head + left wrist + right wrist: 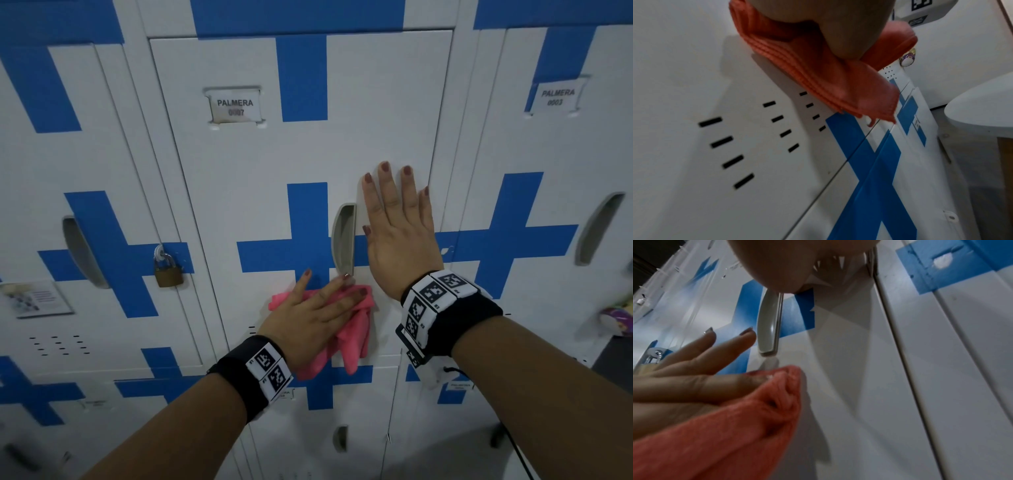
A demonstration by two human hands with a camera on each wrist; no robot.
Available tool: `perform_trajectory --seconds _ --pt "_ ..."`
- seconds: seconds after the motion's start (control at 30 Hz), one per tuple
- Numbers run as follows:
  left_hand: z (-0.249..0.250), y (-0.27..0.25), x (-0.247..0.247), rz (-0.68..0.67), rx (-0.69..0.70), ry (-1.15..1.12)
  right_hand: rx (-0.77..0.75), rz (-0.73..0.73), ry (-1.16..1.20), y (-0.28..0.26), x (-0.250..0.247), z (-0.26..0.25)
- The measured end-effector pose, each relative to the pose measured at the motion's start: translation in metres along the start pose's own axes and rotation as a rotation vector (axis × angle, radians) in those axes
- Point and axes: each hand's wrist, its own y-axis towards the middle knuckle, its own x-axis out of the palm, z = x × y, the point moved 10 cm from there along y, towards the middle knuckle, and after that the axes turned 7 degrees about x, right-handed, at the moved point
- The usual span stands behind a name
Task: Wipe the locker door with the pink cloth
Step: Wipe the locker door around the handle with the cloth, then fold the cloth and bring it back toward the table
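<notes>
The white locker door [301, 150] with blue cross stripes fills the middle of the head view; its grey recessed handle [343, 238] sits at mid height. My left hand [315, 308] presses the pink cloth [356, 329] flat against the door just below the handle, fingers straight; loose folds hang down. In the left wrist view the pink cloth [828, 73] bunches under my palm. My right hand [397, 219] lies flat on the door right of the handle, fingers spread. The right wrist view shows the handle [768, 324], the left hand's fingers [731, 344] and the cloth [725, 426].
A brass padlock [168, 270] hangs on the locker to the left. Name labels [235, 107] sit on the doors. Vent slots [731, 146] pierce the lower door. More lockers lie below and to the right, with a colourful object [616, 318] at the right edge.
</notes>
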Motion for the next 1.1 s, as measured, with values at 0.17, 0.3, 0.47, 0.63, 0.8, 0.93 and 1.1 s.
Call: perform_trajectory --seconds 0.17,0.3,0.47,0.63,0.8,0.93,1.1 --pt "0.008 0.007 -0.018 0.115 0.006 -0.059 0.0 -0.017 0.009 -0.001 -0.001 0.001" --pt "-0.006 0.009 -0.045 0.311 -0.07 -0.191 -0.007 -0.027 0.046 -0.002 -0.006 0.001" --pt "-0.034 -0.006 -0.068 0.444 -0.24 -0.387 -0.01 -0.026 0.117 -0.003 -0.015 0.002" --pt "-0.069 -0.037 -0.06 0.511 -0.599 -0.804 0.0 0.001 0.239 -0.003 -0.027 0.004" --pt "-0.091 -0.058 -0.061 0.636 -0.798 -0.98 0.028 -0.008 0.347 -0.01 -0.037 0.002" --pt "-0.097 -0.063 -0.069 0.69 -0.861 -1.082 0.101 -0.168 0.591 -0.029 -0.037 -0.013" --pt "-0.085 -0.068 -0.089 0.771 -0.903 -1.276 0.246 -0.368 0.888 -0.057 -0.033 -0.036"
